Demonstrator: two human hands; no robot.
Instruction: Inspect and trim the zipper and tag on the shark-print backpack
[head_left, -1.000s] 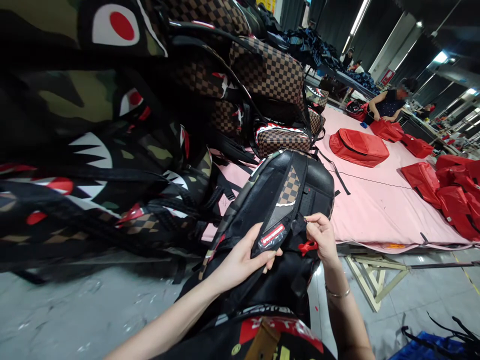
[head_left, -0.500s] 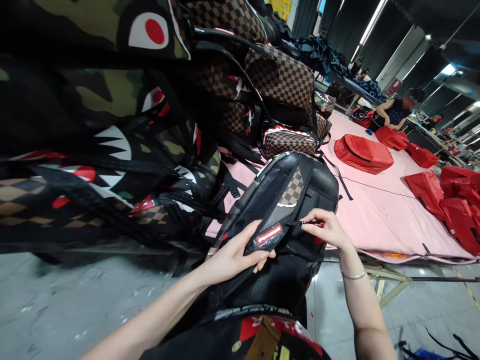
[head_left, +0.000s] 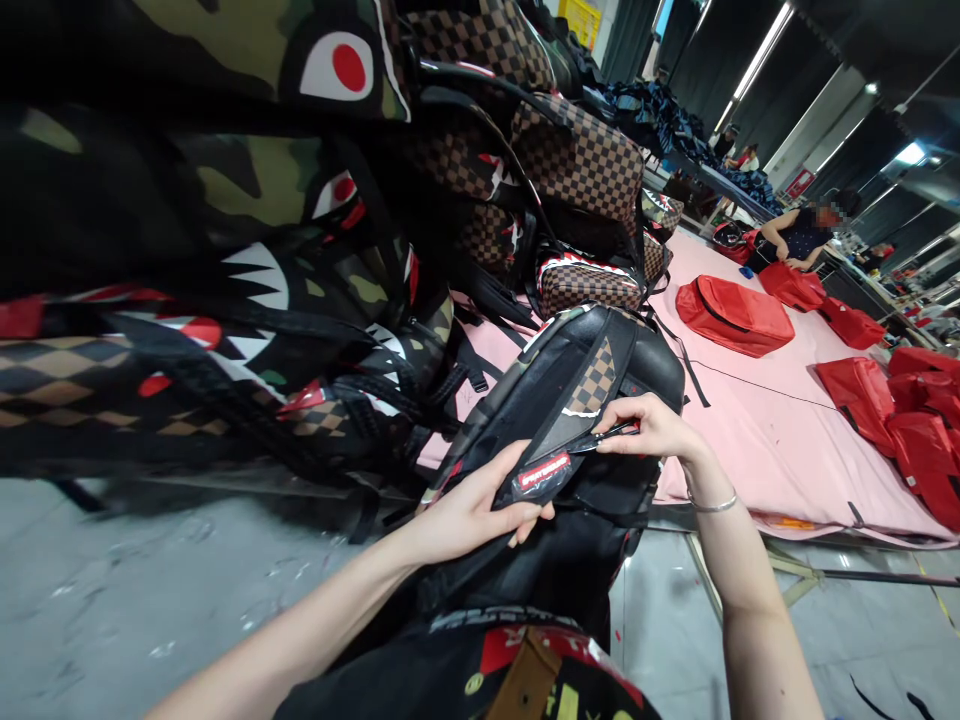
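A black backpack [head_left: 652, 365] with a brown checkered panel leans from my lap onto the edge of the pink table [head_left: 757, 440]. My left hand [head_left: 472, 510] grips its shoulder strap [head_left: 570, 425] near a red and white label [head_left: 543, 472]. My right hand [head_left: 651, 428] pinches a thin dark tool or pull against the strap just above that label. A thin bracelet sits on my right wrist.
A tall heap of camouflage and checkered shark-mouth backpacks [head_left: 247, 270] fills the left. Red bags [head_left: 735, 315] lie on the pink table, more of them [head_left: 900, 410] at the right. A person [head_left: 799, 238] works at the far end. Grey floor [head_left: 150, 610] lies below.
My right hand has risen from beside a red pull low on the backpack up to the strap above the label. The view has shifted slightly; my left hand keeps its hold.
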